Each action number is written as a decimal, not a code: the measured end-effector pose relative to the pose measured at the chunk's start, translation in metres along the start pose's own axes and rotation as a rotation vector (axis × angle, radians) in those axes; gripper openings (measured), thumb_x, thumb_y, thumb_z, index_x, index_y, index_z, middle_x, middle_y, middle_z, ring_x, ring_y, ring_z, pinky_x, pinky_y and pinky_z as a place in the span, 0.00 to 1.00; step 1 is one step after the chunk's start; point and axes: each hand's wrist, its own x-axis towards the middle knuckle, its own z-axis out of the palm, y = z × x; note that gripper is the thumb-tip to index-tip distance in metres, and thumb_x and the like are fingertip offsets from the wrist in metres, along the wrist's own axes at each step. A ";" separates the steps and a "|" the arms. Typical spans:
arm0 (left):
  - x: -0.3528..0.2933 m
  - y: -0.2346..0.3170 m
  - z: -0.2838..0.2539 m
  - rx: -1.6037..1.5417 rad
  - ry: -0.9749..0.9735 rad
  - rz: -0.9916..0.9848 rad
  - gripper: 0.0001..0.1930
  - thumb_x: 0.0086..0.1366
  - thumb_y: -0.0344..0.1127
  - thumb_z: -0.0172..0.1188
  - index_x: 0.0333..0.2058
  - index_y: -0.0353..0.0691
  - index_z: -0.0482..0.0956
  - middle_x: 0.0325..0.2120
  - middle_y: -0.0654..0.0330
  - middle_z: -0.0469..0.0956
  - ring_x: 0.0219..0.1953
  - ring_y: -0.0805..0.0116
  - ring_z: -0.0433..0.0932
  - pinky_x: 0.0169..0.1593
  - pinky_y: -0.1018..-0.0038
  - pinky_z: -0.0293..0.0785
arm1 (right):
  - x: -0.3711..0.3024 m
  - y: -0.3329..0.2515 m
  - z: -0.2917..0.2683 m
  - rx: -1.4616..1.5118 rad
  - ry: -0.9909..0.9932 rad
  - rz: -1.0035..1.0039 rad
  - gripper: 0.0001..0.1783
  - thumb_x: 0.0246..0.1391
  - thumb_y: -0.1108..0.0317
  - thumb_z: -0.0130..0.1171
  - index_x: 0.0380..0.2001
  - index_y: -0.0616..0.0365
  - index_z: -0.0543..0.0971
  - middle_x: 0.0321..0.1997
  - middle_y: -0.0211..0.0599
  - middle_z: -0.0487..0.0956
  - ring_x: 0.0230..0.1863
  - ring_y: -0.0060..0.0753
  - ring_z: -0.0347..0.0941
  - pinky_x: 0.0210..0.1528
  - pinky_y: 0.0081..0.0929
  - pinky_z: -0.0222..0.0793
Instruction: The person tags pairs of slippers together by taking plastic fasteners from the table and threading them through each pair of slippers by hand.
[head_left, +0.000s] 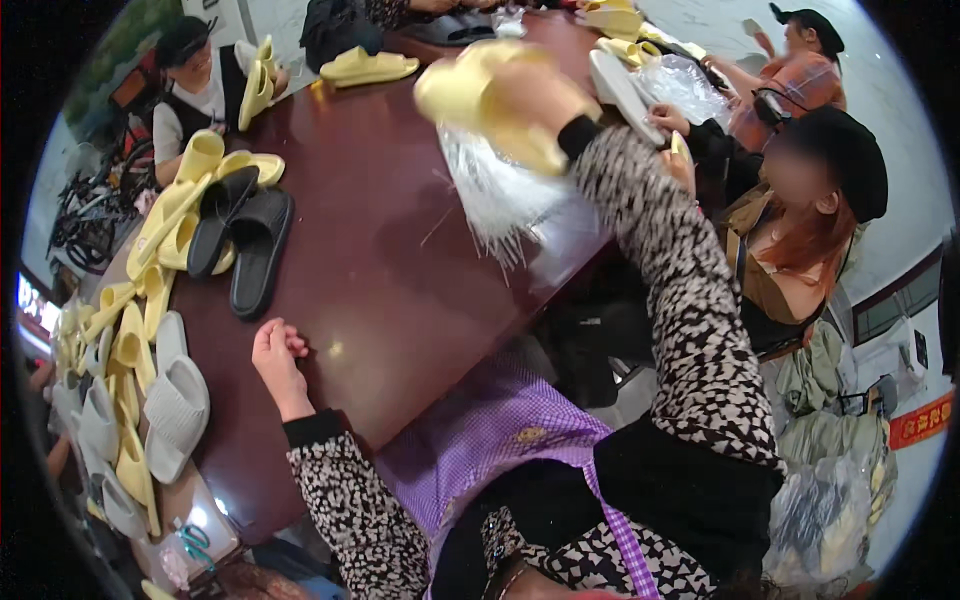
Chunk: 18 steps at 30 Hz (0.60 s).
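Note:
My right hand (535, 92) reaches across the table to the far side, smeared by motion. It is closed on a pair of yellow slippers (452, 88), held above the table; where the fingers grip is blurred. Below them lies a bundle of thin white strands (490, 195), apparently plastic ties or threads. My left hand (277, 362) rests at the table's left part with its fingers curled in and nothing showing in them. Just beyond it lie a black slipper (262, 255) and another black slipper (215, 220), side by side.
Yellow slippers (135, 340) and grey slippers (178, 418) crowd the dark red table's (340, 300) left edge. A lone yellow slipper (368, 67) lies at the back. Co-workers sit around; one at right holds a white slipper (622, 92). Clear plastic bags (685, 90) lie nearby.

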 end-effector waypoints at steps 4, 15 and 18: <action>0.012 -0.003 0.015 0.009 -0.033 -0.014 0.07 0.66 0.30 0.51 0.39 0.34 0.73 0.23 0.63 0.74 0.19 0.80 0.70 0.21 0.83 0.68 | -0.031 0.136 0.054 -0.495 -0.372 0.448 0.30 0.54 0.63 0.59 0.61 0.50 0.65 0.54 0.51 0.73 0.53 0.42 0.71 0.57 0.39 0.62; 0.008 0.007 0.010 0.027 -0.022 0.008 0.07 0.66 0.31 0.51 0.38 0.34 0.74 0.24 0.63 0.75 0.20 0.80 0.72 0.21 0.84 0.69 | -0.100 -0.046 0.078 0.900 -0.151 0.438 0.11 0.50 0.69 0.57 0.36 0.64 0.81 0.35 0.47 0.82 0.37 0.35 0.79 0.42 0.28 0.72; 0.005 0.008 0.011 0.022 -0.022 -0.020 0.07 0.66 0.32 0.52 0.38 0.36 0.75 0.25 0.63 0.76 0.20 0.79 0.72 0.22 0.83 0.69 | -0.107 -0.085 0.071 0.931 -0.245 0.443 0.11 0.50 0.69 0.56 0.36 0.61 0.81 0.36 0.48 0.81 0.38 0.45 0.78 0.44 0.33 0.72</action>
